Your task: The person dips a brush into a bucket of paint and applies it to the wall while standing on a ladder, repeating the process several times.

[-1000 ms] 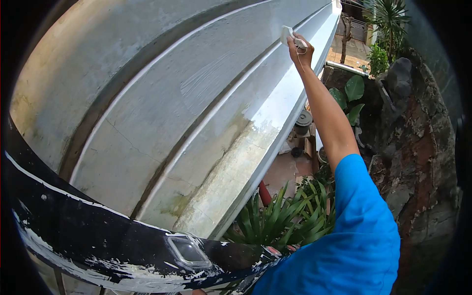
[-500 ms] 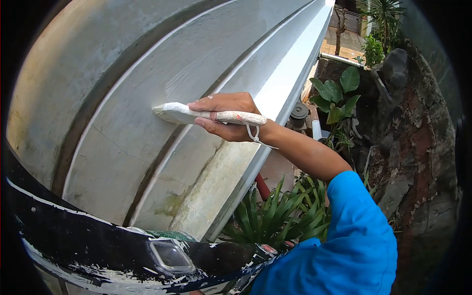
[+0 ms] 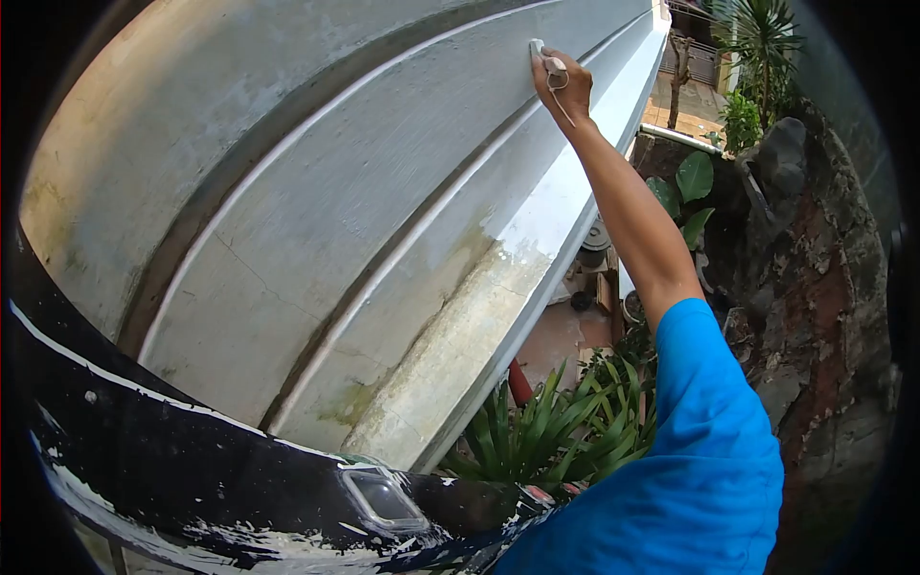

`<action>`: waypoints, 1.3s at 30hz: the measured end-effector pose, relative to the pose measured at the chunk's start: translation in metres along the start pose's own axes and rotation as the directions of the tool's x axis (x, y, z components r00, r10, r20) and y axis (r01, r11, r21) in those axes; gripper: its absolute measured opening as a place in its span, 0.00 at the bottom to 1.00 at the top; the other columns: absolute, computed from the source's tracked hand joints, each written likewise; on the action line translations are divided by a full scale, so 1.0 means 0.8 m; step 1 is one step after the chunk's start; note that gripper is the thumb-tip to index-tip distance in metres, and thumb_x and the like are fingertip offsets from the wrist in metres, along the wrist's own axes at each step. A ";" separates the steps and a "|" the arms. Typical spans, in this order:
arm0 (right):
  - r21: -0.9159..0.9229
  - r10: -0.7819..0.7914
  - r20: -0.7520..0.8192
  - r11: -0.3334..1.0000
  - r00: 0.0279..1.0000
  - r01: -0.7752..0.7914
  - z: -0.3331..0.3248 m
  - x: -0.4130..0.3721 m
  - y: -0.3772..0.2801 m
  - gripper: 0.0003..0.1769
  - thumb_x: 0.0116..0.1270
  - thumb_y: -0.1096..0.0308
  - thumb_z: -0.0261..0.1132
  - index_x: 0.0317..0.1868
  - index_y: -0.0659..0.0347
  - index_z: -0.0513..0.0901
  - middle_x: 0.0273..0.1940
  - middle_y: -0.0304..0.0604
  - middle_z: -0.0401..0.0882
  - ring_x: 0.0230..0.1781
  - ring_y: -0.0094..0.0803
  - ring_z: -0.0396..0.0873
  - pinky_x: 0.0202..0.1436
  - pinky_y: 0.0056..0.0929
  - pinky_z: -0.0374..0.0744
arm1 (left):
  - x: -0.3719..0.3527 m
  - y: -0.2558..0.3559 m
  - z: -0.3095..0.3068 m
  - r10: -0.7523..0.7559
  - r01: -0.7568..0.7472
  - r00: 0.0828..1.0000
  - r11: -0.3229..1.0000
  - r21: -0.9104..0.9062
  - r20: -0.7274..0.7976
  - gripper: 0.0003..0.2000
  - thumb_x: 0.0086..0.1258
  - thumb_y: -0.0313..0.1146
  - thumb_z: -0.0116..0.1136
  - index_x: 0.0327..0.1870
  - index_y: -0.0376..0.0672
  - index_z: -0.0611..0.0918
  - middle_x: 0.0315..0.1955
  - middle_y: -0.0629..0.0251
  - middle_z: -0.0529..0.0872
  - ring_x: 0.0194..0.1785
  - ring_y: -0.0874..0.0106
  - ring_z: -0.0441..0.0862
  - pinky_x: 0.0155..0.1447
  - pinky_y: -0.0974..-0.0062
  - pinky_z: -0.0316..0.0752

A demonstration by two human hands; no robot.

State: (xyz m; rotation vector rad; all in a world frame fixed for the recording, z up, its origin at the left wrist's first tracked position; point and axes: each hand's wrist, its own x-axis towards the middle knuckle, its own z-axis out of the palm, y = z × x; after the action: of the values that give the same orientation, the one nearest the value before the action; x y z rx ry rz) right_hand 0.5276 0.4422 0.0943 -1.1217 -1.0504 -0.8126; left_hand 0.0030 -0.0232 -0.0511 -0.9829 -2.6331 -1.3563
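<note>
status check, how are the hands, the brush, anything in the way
Right hand closed around brush, left out of view. Brush head up at grey wall, contact unclear. Raised ridge alongside; no obstruction seen.

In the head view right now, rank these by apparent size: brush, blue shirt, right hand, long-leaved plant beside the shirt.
1. Blue shirt, though its nearness may exaggerate it
2. Long-leaved plant
3. Right hand
4. Brush, judging by its visible parts only; the hand hides some

Brush [image 3: 537, 48] at wall [image 3: 316, 201], ledge [image 3: 460, 335] right — plants [image 3: 541, 431] beyond, rock [image 3: 829, 297] far right
</note>
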 end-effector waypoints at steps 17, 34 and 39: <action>0.730 0.010 0.387 0.607 0.922 -0.313 -0.078 -0.051 -0.132 0.08 0.63 0.69 0.70 0.41 0.61 0.87 0.29 0.41 0.86 0.29 0.19 0.83 0.32 0.18 0.80 | 0.050 -0.123 0.035 0.238 -0.254 0.948 0.966 -0.050 -0.210 0.61 0.42 0.49 0.82 0.71 0.23 0.52 0.65 0.31 0.62 0.66 0.47 0.64 0.70 0.55 0.61; 0.258 -0.081 -0.048 0.962 0.996 0.091 -0.024 -0.016 -0.064 0.06 0.55 0.72 0.69 0.35 0.58 0.85 0.33 0.46 0.85 0.30 0.38 0.85 0.31 0.28 0.82 | 0.023 -0.034 0.034 0.151 -0.153 0.988 0.987 -0.041 -0.039 0.56 0.45 0.47 0.80 0.68 0.24 0.55 0.62 0.33 0.64 0.64 0.49 0.66 0.68 0.56 0.62; 0.751 -0.312 0.063 0.641 0.948 0.161 -0.119 -0.055 -0.217 0.07 0.57 0.74 0.71 0.37 0.59 0.84 0.34 0.45 0.86 0.29 0.31 0.86 0.30 0.25 0.83 | 0.025 -0.033 0.037 0.182 -0.183 0.982 0.983 -0.032 -0.042 0.55 0.46 0.46 0.79 0.67 0.24 0.56 0.61 0.33 0.65 0.63 0.49 0.67 0.67 0.56 0.63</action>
State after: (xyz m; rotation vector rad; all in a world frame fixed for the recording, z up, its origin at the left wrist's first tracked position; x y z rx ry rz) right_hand 0.3777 0.3053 0.0979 -0.3505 -1.5319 -0.3897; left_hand -0.0195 -0.0019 -0.0830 -1.1575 -2.4292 -1.3694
